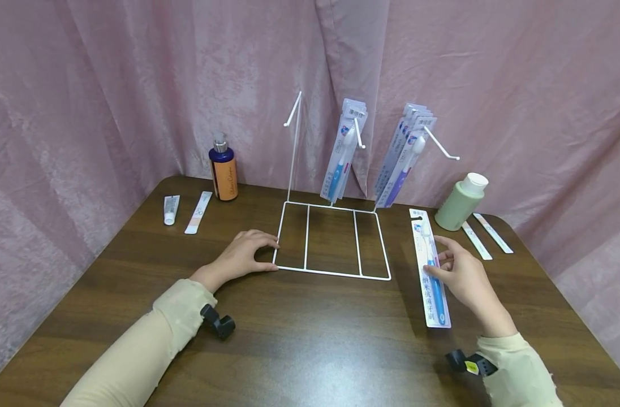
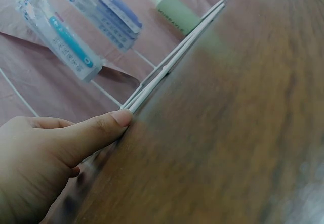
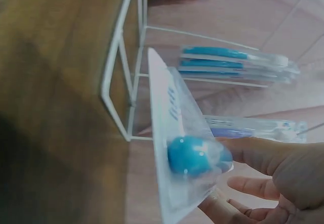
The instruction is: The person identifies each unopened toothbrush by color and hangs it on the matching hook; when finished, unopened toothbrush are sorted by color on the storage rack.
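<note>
A white wire rack stands mid-table with three hooks. Packaged toothbrushes hang on the middle hook and the right hook; the left hook is bare. My left hand rests on the left edge of the rack's base, and its thumb touches the wire. My right hand pinches the right edge of a packaged blue toothbrush lying on the table right of the rack. In the right wrist view the pack tilts up, thumb on its blister.
A blue and orange pump bottle, a small tube and a flat strip stand at the back left. A green bottle and two white strips are at the back right. Pink curtain encloses the table.
</note>
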A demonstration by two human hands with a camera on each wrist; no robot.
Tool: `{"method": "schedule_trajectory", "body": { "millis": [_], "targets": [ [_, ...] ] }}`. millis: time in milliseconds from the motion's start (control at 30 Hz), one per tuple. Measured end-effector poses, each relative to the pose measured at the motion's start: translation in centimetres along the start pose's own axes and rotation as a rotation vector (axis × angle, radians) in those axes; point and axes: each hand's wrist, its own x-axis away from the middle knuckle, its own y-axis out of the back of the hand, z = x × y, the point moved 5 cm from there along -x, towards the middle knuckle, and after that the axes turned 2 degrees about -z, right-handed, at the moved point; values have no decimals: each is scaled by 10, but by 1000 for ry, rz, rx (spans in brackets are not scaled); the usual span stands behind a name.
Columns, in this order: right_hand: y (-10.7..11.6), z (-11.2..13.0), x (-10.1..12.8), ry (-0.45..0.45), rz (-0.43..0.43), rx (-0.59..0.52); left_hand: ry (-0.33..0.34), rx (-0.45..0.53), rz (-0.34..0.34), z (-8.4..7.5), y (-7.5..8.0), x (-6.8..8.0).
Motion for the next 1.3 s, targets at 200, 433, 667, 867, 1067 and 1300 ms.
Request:
{"method": "schedule_trajectory", "body": {
  "millis": [200, 433, 667, 867, 1067, 1300],
  "targets": [
    [26, 10, 2, 25, -86, 10, 4, 3, -1, 1, 0, 1],
    [58, 21, 9, -8, -195, 27, 0, 0, -4, 2, -1, 1],
    [83, 34, 16, -17, -308, -3, -7, 4, -9, 2, -1, 0],
    [97, 48, 22, -22, -441, -41, -7, 4, -7, 2, -2, 0],
    [105, 68, 25, 19, -545, -139, -3, 7, -5, 1, -1, 1],
    [97, 100, 28, 164, -591, -162, -4, 7, -9, 0, 0, 1]
  ]
}}
